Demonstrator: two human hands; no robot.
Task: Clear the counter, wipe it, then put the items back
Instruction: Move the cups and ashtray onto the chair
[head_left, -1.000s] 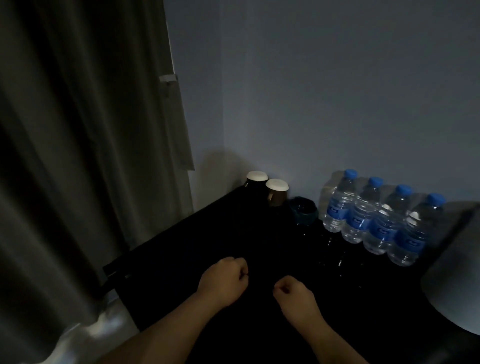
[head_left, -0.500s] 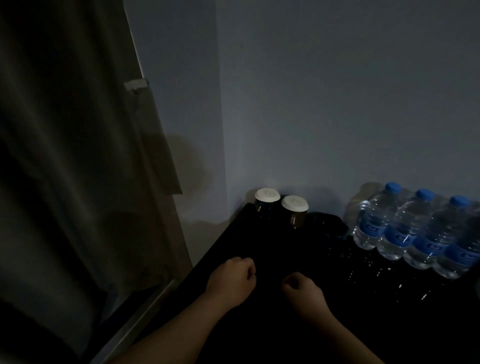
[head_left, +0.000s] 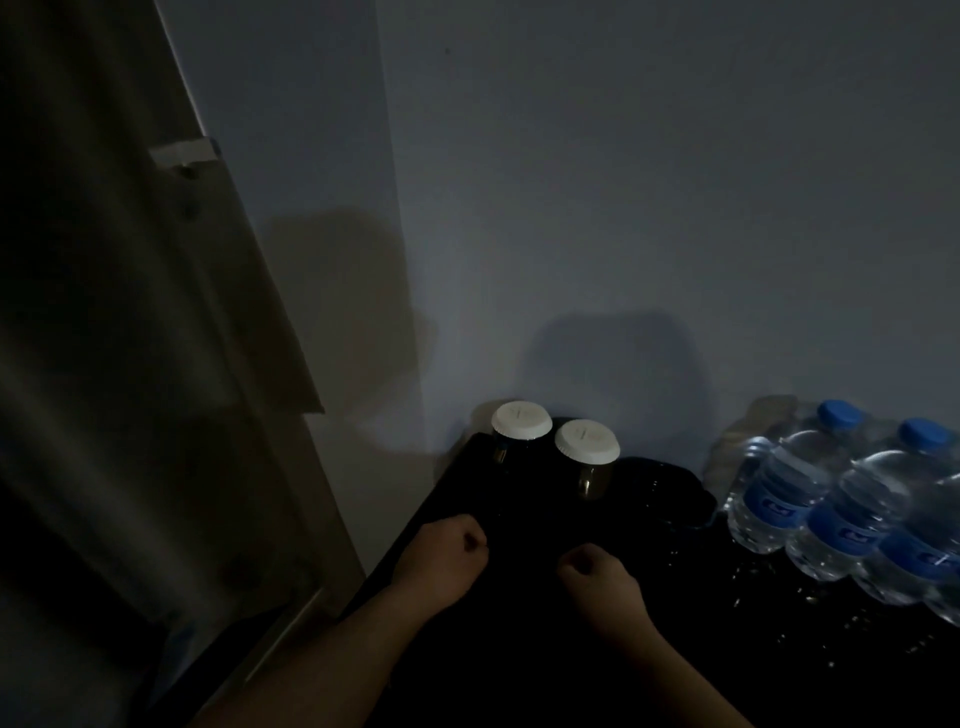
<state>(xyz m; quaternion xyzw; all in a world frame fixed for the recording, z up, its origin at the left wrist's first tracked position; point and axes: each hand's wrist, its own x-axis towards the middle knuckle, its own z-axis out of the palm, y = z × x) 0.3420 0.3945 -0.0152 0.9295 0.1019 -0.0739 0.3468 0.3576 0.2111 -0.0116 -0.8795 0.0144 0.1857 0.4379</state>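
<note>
The scene is very dim. A black counter (head_left: 524, 654) fills the lower middle and right. My left hand (head_left: 441, 561) and my right hand (head_left: 597, 582) hover side by side just over it, both curled into fists, with nothing visible in either. Two dark jars with white lids (head_left: 521, 422) (head_left: 587, 440) stand in the back corner, a short way beyond my hands. A dark round dish (head_left: 662, 488) sits to the right of the jars, barely visible.
A shrink-wrapped pack of water bottles with blue caps (head_left: 810, 525) stands at the right along the wall. A grey curtain (head_left: 114, 364) hangs at the left beside the counter's edge. Pale walls (head_left: 623, 208) meet in the corner behind the jars.
The view has swung left and nearer to the corner, so the jars look larger and the bottles have slid to the right edge. Both fists stay side by side over the counter.
</note>
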